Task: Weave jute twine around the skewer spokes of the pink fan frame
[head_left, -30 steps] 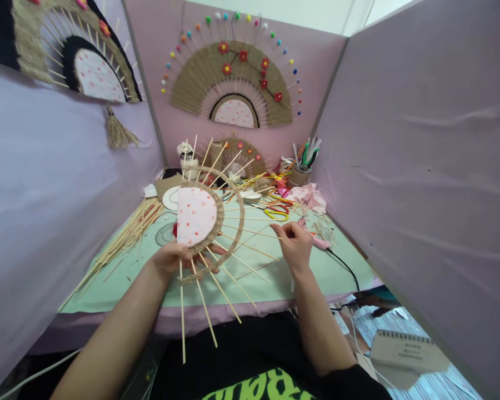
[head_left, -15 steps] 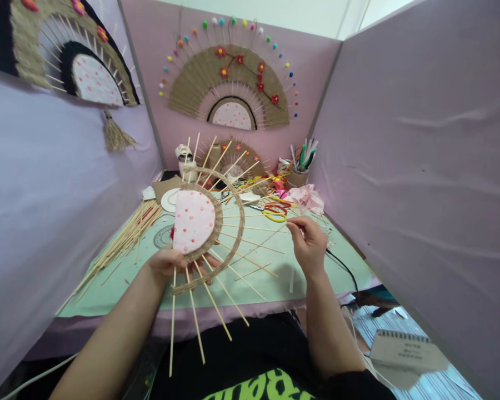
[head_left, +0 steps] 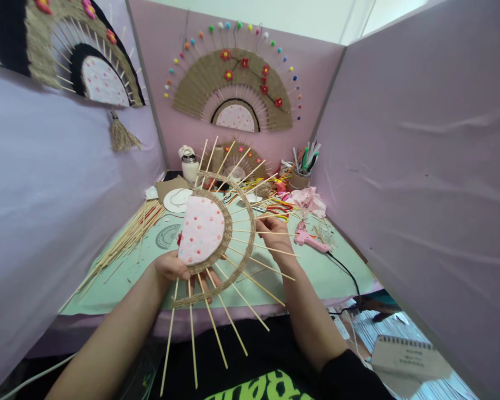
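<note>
A half-round fan frame [head_left: 202, 230] is held up over the table, its flat edge turned left. It has a white centre with red dots, a woven twine band [head_left: 228, 225] round it, thin wooden sticks fanning out and an outer woven twine ring [head_left: 253, 239]. My left hand [head_left: 173, 265] grips its lower left corner, thumb in front and fingers behind the sticks. At the ring's right side my right hand [head_left: 277, 236] is closed in a pinch among the sticks. The twine in that pinch is mostly hidden; a thin strand shows below the ring.
A pink glue gun [head_left: 310, 240] with a black cord lies at right. Red and yellow scissors [head_left: 279, 210] and crumpled pink cloth [head_left: 308, 201] are behind. Loose sticks [head_left: 127, 239] lie at left. A tool cup [head_left: 300, 180] stands at the back; finished fans [head_left: 233, 72] hang on the partitions.
My right hand has moved left from beyond the stick tips to the outer ring, uncovering the glue gun. The fan frame has shifted slightly right and down, still in my left hand.
</note>
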Available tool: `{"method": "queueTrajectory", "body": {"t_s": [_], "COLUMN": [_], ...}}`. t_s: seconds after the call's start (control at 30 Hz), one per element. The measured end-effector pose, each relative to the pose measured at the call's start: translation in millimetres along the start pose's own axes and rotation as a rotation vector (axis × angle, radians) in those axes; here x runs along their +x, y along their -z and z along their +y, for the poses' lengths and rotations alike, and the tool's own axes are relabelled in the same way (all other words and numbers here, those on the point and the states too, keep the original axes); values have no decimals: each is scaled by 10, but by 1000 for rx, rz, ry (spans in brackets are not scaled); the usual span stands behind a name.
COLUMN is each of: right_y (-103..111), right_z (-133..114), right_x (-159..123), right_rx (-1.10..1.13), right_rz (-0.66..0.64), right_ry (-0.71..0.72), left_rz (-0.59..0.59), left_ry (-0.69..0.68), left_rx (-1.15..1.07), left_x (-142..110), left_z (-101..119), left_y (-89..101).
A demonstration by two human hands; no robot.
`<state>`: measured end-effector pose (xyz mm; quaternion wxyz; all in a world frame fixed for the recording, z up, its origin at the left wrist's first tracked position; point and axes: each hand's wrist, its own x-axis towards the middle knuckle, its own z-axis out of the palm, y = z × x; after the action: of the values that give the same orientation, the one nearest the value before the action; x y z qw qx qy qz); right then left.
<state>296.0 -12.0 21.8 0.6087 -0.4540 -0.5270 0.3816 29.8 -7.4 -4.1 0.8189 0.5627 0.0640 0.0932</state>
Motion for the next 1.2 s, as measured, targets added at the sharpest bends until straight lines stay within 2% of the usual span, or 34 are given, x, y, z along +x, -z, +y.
{"method": "queueTrajectory", "body": {"t_s": [0.2, 0.27, 0.37, 0.5, 0.7, 0.77, 0.9, 1.0, 1.2], "right_y": [-200, -242, -261, -212, -126, -96, 7, 107, 245], "right_z": [-161, -196, -215, -240, -333, -326, -257, -212, -189], "right_x": [-86, -112, -96, 17, 212, 257, 309, 313, 255], "right_rx": [496, 620, 671, 611, 505, 409, 71, -70, -175], "right_rz": [-113, -154, -154, -100, -23, 2, 76, 105, 248], "right_ry": [-258, -276, -244, -212, -136, -72, 161, 219, 256], "left_rz": [26, 46, 67, 147, 260, 244, 135, 100, 218], "left_ry": [55, 52, 8, -128, -195, -204, -166, -127, -171], "left_rx": [-5, -3, -1, -33, -99, -107, -98, -72, -79], "left_x": [-7, -2, 37, 162, 374, 398, 359, 291, 154], "left_z": [-16, -16, 38, 250, 557, 575, 545, 526, 508], "left_y": [10, 30, 48, 44, 162, 258, 430, 512, 680]}}
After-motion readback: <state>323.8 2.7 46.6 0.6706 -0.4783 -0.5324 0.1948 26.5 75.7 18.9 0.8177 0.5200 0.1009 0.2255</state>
